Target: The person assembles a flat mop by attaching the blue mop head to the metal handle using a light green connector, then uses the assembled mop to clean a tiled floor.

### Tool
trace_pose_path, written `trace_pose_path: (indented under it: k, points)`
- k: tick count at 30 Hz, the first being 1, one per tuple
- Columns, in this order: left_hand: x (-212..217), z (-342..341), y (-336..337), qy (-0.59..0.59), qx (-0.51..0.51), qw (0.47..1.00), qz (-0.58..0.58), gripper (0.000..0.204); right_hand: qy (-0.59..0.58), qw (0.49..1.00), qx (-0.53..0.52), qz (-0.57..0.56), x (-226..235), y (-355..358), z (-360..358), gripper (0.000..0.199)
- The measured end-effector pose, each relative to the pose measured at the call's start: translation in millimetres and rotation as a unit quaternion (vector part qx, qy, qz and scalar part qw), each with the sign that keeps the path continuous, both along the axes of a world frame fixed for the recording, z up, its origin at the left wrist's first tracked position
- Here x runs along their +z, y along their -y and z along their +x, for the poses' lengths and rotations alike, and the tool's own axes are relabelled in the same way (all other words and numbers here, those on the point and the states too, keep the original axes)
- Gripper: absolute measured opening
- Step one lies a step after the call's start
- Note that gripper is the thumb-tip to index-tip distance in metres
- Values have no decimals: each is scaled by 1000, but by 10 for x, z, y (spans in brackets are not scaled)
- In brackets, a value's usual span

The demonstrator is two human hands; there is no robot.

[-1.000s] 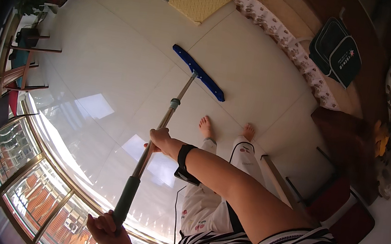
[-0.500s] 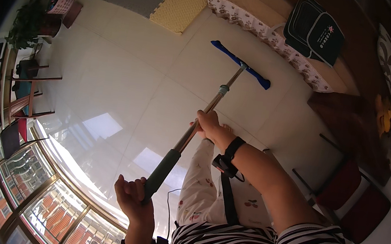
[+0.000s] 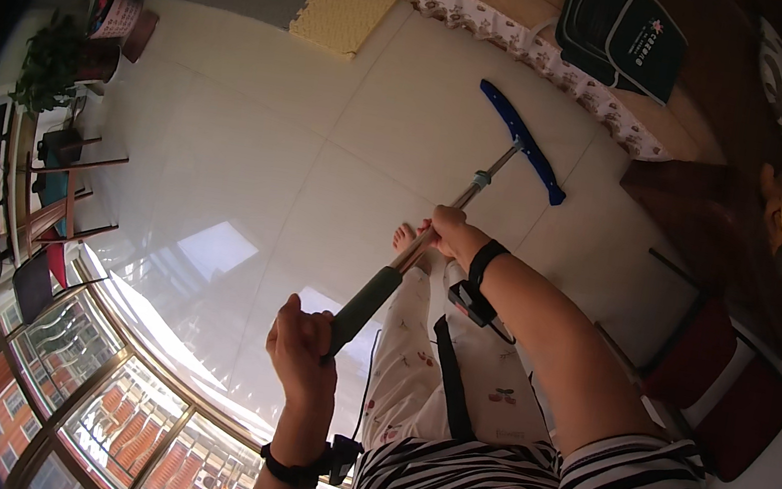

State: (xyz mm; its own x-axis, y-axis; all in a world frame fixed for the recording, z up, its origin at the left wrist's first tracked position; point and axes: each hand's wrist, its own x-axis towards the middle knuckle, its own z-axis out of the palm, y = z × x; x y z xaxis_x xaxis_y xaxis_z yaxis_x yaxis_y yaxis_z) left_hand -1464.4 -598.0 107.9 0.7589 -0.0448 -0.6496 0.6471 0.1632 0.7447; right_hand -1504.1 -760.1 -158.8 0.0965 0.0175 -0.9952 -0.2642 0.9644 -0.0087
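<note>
A floor squeegee slants across the middle, with a long blue blade head (image 3: 529, 156) on the pale tiles at its far right end. Its metal pole (image 3: 468, 195) leads back to a dark green grip (image 3: 365, 312). My right hand (image 3: 448, 230) is wrapped round the pole about midway, beyond the grip. At the near end, my left hand (image 3: 303, 345) closes on the top of the green grip, its fingers curled. Each wrist wears a black band with a small device.
A sofa with a frilled cover (image 3: 548, 73) and a dark green bag (image 3: 624, 35) stands far right. A red and black chair (image 3: 733, 422) is at right, a wooden chair (image 3: 67, 196) at left. Foam mats (image 3: 351, 1) lie far off. My bare foot (image 3: 403, 237) is near the pole.
The squeegee head has moved right and a little nearer, and turned to a steeper slant. Both hands have shifted right with the pole, keeping hold.
</note>
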Motion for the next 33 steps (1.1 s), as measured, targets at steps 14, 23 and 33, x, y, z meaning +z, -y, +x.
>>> trace_pose_path:
  k: [14,23,33]
  points:
    - [782,-270,-320,228,-49,966,112,43,250,961,32,110,823,-1205,985,14]
    - [781,-370,-320,241,-183,948,-98,26,220,968,-114,43,721,-288,-82,12]
    - [-204,-501,55,223,-332,913,-84,15,104,986,-124,-31,325,181,-541,7]
